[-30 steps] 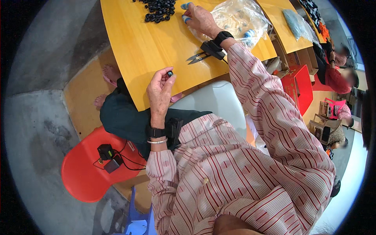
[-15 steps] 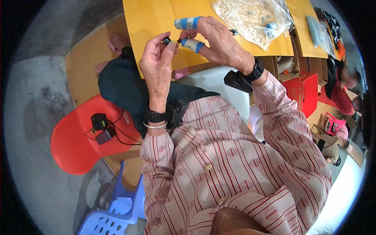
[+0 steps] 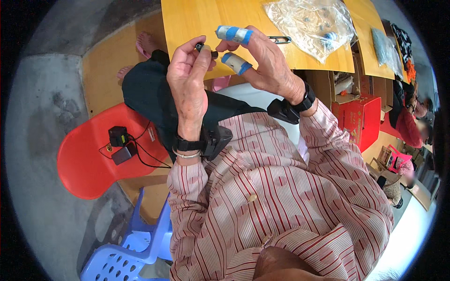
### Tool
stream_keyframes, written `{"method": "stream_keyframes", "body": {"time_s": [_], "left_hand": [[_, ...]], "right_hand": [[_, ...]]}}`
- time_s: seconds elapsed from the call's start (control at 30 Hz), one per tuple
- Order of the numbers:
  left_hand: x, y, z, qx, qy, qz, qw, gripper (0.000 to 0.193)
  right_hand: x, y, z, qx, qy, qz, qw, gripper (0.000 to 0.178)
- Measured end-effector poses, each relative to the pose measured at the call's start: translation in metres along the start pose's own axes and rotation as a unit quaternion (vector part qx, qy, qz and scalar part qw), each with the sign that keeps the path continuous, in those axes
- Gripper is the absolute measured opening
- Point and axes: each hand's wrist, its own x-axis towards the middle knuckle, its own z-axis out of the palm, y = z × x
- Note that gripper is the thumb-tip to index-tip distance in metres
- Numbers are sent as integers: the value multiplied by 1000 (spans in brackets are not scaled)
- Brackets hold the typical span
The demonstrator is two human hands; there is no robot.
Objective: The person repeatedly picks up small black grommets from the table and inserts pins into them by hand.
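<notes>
My left hand [image 3: 187, 77] pinches a small black cylindrical piece [image 3: 200, 47] between thumb and forefinger over the table's near edge. A dark end [image 3: 214, 54] sticks out past the thumb, toward my right hand; whether it is one part or two I cannot tell. Beside it my right hand [image 3: 269, 61] is open, its blue-and-white taped thumb and forefinger spread with nothing visible between them. Just beyond that hand a slim dark tool with a long slot [image 3: 280, 40] lies on the yellow table [image 3: 187, 21]. Farther right, a clear plastic bag [image 3: 304, 18] holds several small bluish pieces.
A red stool [image 3: 84, 164] at my left carries a black device [image 3: 118, 136] and cables. A blue plastic chair [image 3: 117, 262] stands lower left. Under the table's right part are a red box [image 3: 363, 119] and cardboard boxes. Other people sit at far right.
My right hand has drawn back a little from the black piece, and its thumb and forefinger no longer touch it. My left hand keeps its pinch. More of the slotted tool shows.
</notes>
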Motion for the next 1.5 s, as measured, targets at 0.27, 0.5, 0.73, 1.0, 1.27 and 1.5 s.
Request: {"method": "stream_keyframes", "body": {"time_s": [0.27, 0.5, 0.73, 1.0, 1.27, 1.5], "left_hand": [[-3, 3, 4, 10, -15, 26, 1000, 22], [-8, 6, 6, 74, -49, 47, 995, 26], [-15, 16, 15, 149, -58, 35, 987, 28], [-15, 17, 9, 168, -97, 9, 981, 31], [-15, 19, 8, 170, -114, -20, 979, 30], [-10, 12, 6, 121, -103, 5, 987, 22]], "right_hand": [[1, 0, 4, -23, 51, -19, 998, 46], [-7, -3, 5, 59, 79, 62, 993, 42], [7, -2, -18, 65, 61, 62, 994, 39], [30, 11, -33, 14, 36, -166, 985, 31], [30, 12, -34, -6, 11, -169, 986, 31], [29, 10, -35, -21, -5, -162, 986, 31]]}}
